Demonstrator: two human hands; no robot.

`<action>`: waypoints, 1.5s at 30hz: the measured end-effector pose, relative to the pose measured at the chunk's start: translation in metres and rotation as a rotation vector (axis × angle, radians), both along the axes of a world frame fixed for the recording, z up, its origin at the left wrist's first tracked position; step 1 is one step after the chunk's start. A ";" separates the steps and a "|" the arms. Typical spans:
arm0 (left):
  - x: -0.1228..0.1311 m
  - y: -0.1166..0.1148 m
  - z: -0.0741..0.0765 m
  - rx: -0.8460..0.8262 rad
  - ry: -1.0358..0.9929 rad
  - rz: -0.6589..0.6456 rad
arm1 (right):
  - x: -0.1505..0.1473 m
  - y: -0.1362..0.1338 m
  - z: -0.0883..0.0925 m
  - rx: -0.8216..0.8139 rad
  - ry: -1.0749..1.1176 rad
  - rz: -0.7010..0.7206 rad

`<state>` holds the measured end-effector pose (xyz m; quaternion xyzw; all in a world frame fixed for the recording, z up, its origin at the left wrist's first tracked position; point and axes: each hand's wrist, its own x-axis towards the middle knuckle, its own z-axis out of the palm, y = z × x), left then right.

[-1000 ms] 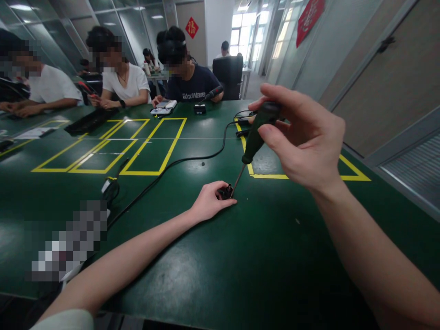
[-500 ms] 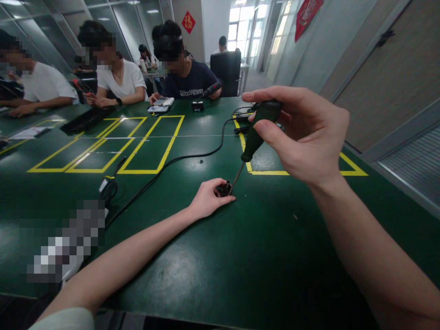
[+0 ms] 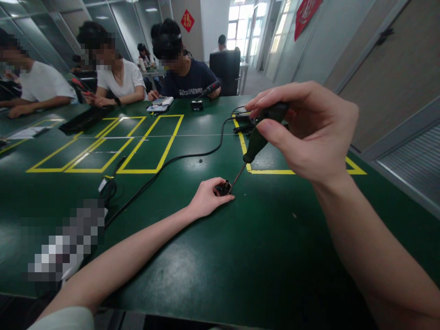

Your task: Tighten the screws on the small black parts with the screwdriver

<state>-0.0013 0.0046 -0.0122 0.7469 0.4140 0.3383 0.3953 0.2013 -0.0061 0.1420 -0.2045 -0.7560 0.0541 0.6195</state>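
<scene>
My left hand (image 3: 208, 198) rests on the green table, its thumb and fingers closed around a small black part (image 3: 224, 187) with a short metal-looking stub standing up from it. In my right hand (image 3: 311, 130) is a screwdriver (image 3: 257, 144) with a dark green handle, gripped between thumb and fingers near the top. Its thin shaft slants down to the left, and the tip meets the right side of the black part. The exact spot under the tip is too small to make out.
A black cable (image 3: 178, 158) curves across the green table (image 3: 192, 275). Yellow tape outlines (image 3: 151, 171) mark its surface. Black items (image 3: 242, 129) lie behind the screwdriver. A blurred-out object (image 3: 70, 240) lies left of my left forearm. Several people work along the far side.
My right hand has shifted slightly right, and the screwdriver leans over a little more. The tip stays at the black part, and my left hand holds almost still.
</scene>
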 end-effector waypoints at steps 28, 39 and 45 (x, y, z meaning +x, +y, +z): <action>0.001 -0.001 0.004 -0.013 0.007 -0.006 | 0.002 -0.005 0.007 0.062 -0.013 -0.054; 0.002 -0.001 0.002 -0.001 0.013 -0.004 | 0.005 0.001 0.007 0.140 0.004 -0.017; 0.001 0.000 0.000 0.001 0.015 -0.007 | 0.001 -0.001 0.008 0.094 0.027 -0.043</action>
